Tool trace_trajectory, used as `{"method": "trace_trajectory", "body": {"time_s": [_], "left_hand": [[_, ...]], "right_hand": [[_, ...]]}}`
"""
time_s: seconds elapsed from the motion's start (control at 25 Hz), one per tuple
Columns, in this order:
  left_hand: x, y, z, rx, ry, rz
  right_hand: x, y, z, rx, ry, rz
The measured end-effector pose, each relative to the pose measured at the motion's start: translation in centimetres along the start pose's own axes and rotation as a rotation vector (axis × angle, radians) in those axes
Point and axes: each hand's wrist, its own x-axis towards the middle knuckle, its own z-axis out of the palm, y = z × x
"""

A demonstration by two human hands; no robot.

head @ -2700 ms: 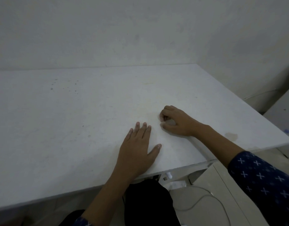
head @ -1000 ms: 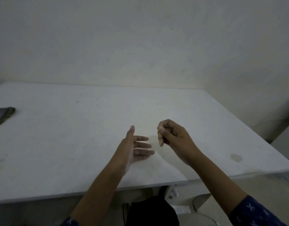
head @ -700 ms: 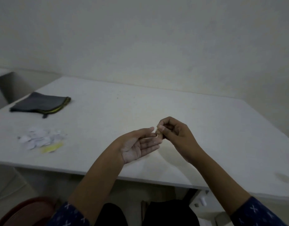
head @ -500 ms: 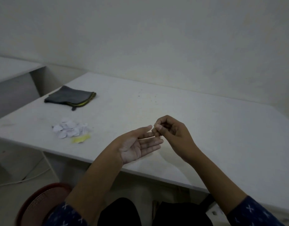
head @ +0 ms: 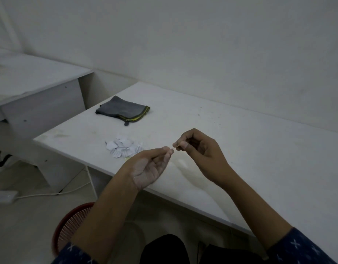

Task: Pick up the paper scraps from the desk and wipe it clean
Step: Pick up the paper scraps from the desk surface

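Note:
A pile of white paper scraps (head: 123, 148), with a yellow bit at its near edge, lies on the white desk (head: 250, 149) close to the front left edge. Behind it sits a folded grey cloth (head: 124, 111) with yellow trim. Over the desk's front edge, my left hand (head: 149, 166) is turned palm up with its fingers loosely bent, holding nothing. My right hand (head: 198, 151) hovers just right of those fingertips, its thumb and forefinger pinched on a tiny paper scrap that barely shows.
A red mesh basket (head: 69, 225) stands on the floor under my left forearm. A second white desk (head: 31, 77) stands at the left. A white power strip (head: 3, 196) and its cable lie on the floor. Dark specks dot the desk's far side.
My right hand lifted off the desk with its fingers pinched and my left hand turned palm up. The view swung left, bringing the scrap pile, the cloth and the basket into sight.

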Motion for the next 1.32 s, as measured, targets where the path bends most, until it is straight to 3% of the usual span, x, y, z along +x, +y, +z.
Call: {"method": "trace_trajectory", "body": {"time_s": [0.08,0.2,0.32,0.64,0.88,1.0,1.32], "left_hand": [[-0.3,1.1,-1.1,0.129,0.059,0.171],[-0.9,2.2,-2.4,0.538,0.127,0.434],[-1.5,3.0,-3.0,0.755,0.171,0.545],[-1.2,5.5,-4.7,0.982,0.354,0.677],[0.4,5.4,-5.7,1.374,0.634,0.647],[1.0,4.9,-5.9,1.429,0.655,0.637],[1.6,4.8,-6.3,1.679,0.734,0.71]], "right_hand": [[0.6,0.4,0.9,-0.009,-0.03,0.049],[1.6,1.1,2.7,0.167,-0.05,0.251],[2.9,1.3,4.3,0.316,-0.117,0.458],[5.7,2.0,6.7,0.161,-0.116,0.475],[6.7,3.5,9.4,-0.261,-0.079,0.42],[7.0,3.8,9.9,-0.438,-0.093,0.382],[6.9,4.0,9.7,-0.556,-0.107,0.339]]}}
